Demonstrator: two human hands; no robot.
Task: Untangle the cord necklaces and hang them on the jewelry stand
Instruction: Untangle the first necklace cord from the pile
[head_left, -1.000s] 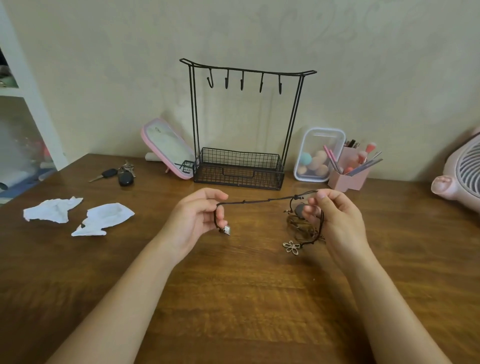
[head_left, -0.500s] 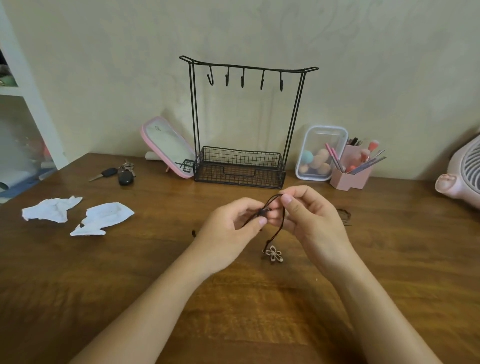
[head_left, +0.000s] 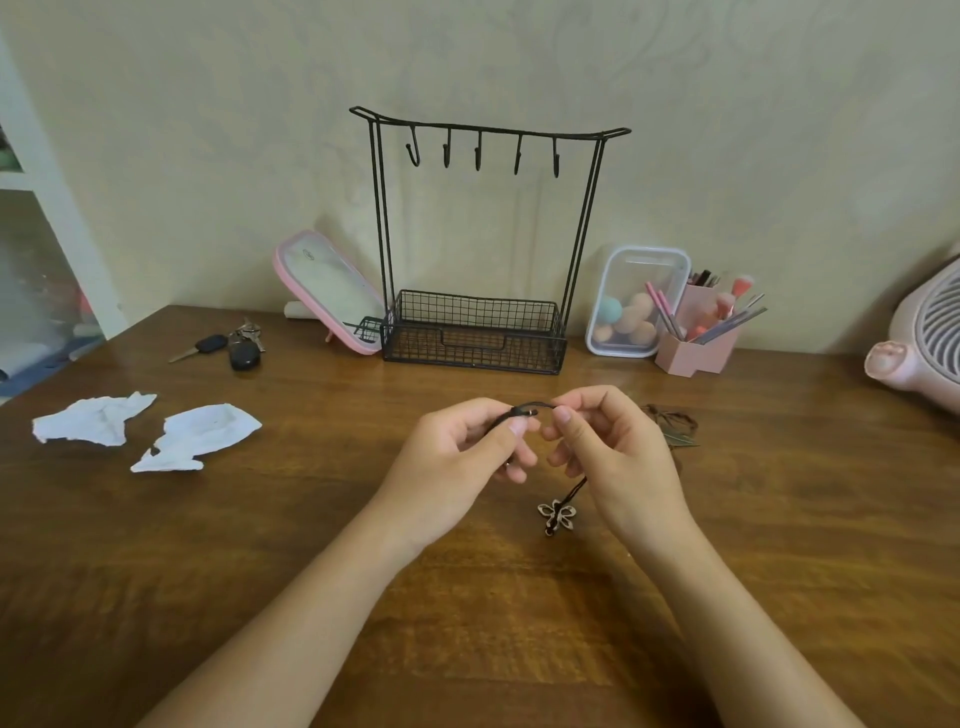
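Head view: in front of the jewelry stand (head_left: 488, 129), the left hand (head_left: 457, 460) and right hand (head_left: 621, 460) each pinch the cord necklace (head_left: 534, 406), its flower pendant (head_left: 557, 515) dangling; pulling apart hard could tighten any knot.

I'm getting soft, even, warm-toned light, medium bright, no hard glare. The table (head_left: 779, 545) is picking up a dull sheen towards the bottom edge. The jewelry stand (head_left: 472, 328) is throwing only a faint, diffuse shadow on the wall (head_left: 727, 130). Wide-angle lens is bowing the white shelf (head_left: 57, 208) at the left edge. Fine detail is smearing slightly; corners are looking softer than centre.
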